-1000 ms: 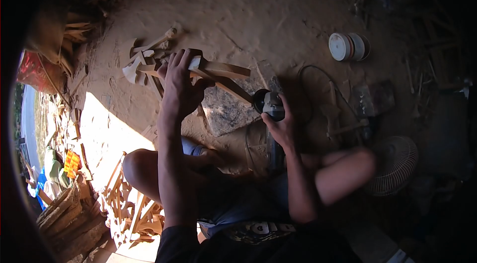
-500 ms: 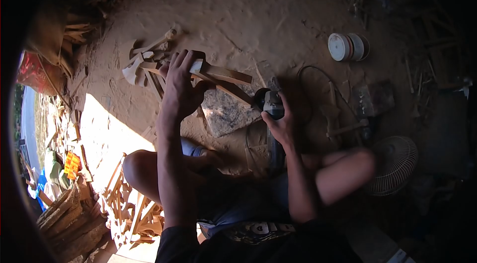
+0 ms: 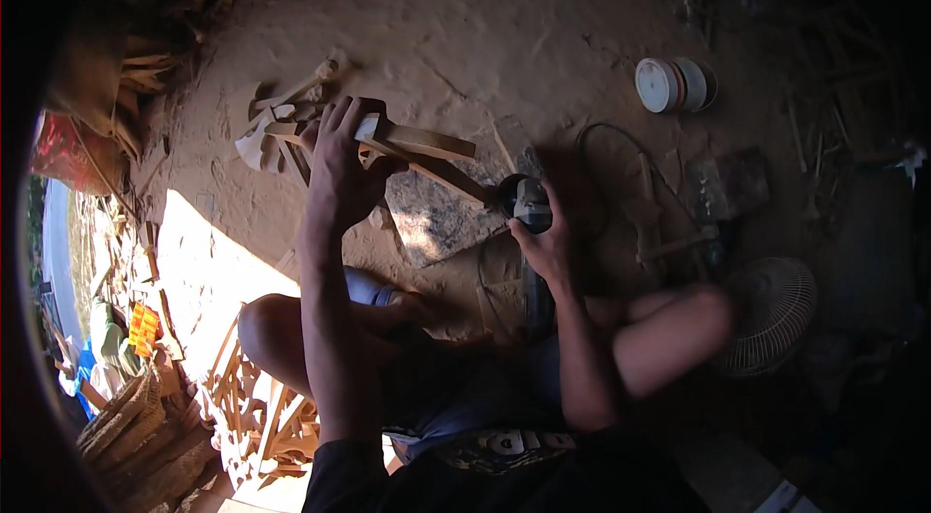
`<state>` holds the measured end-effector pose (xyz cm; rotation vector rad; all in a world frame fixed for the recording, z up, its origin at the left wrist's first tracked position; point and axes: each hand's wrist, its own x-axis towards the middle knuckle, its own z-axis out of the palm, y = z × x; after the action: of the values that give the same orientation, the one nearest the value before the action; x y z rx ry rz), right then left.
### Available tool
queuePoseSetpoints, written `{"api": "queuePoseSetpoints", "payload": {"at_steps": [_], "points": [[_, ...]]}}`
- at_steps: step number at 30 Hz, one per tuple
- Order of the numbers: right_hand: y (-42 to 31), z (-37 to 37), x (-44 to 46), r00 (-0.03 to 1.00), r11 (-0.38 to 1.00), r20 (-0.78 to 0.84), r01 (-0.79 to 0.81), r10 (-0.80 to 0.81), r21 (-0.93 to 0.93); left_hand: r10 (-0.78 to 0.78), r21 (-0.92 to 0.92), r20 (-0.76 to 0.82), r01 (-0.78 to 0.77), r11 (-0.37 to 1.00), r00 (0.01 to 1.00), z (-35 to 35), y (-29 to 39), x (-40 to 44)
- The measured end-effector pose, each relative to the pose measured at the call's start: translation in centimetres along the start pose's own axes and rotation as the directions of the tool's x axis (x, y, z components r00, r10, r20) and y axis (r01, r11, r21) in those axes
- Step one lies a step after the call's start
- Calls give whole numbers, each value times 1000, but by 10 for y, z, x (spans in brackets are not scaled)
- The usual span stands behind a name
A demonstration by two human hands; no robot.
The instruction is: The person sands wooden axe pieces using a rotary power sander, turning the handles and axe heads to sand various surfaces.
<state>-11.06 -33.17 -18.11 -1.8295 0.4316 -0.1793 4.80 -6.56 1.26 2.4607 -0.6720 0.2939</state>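
Note:
My left hand is closed around a forked wooden piece whose two prongs point right. The tip of its lower prong meets the dark disc end of an angle grinder; I cannot tell whether they touch. My right hand wraps around the grinder near its head, and the tool's body runs down toward my lap. Beneath the wood lies a worn flat slab on the dirt floor. Several carved wooden parts rest just beyond my left hand.
A white round container lies at the upper right. A cable curves over the ground beyond the grinder. To the right of my knee is a wire fan guard. Wooden offcuts are heaped at the lower left, beside my other knee.
My left hand and the wooden piece have shifted slightly left. The grinder and my right hand have moved only a little, still close to the lower prong's tip.

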Motion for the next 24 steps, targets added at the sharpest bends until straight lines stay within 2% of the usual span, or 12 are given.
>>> {"api": "queuePoseSetpoints", "payload": {"at_steps": [2, 5, 6, 9, 10, 13, 14, 17, 18, 21, 23, 24], "points": [[8, -2, 1, 998, 999, -40, 49, -49, -11, -12, 52, 38, 10, 999, 999, -2, -1, -1], [0, -5, -1, 994, 998, -90, 57, -56, 15, 18, 37, -99, -15, 999, 995, 10, 2, -6], [-2, -7, -1, 995, 997, -91, 55, -51, 46, -12, -36, -144, 7, 999, 989, 22, -3, -9], [-12, -12, 3, 995, 992, -91, 46, -35, 117, -111, -114, -542, 59, 992, 833, 77, -27, -15], [-15, -15, 3, 996, 992, -89, 36, -25, 124, -245, -173, -527, 180, 968, 814, 80, -39, -18], [-15, -20, 1, 991, 992, -112, 79, -68, 94, -584, -530, -493, 309, 789, 645, 98, -95, -27], [-13, -20, 1, 988, 991, -124, 106, -96, 79, -598, -446, -501, 405, 798, 626, 101, -119, -39], [-15, -20, 0, 998, 986, -58, 12, -2, 167, -756, -683, -399, 382, 622, 519, 108, -144, -63], [-17, -19, -1, 999, 990, -46, 20, -13, 141, -719, -786, -366, 218, 579, 590, 126, -178, -83], [-20, -15, -1, 1000, 997, -21, 17, -15, 77, -573, -769, -372, 103, 631, 730, 117, -186, -99], [-21, -10, 0, 1000, 998, -13, -18, 18, 55, -602, -778, -305, 172, 605, 737, 111, -180, -100], [-20, -6, -1, 1000, 998, -5, -13, 14, 54, -597, -782, -313, 156, 603, 738, 112, -181, -102]]}}
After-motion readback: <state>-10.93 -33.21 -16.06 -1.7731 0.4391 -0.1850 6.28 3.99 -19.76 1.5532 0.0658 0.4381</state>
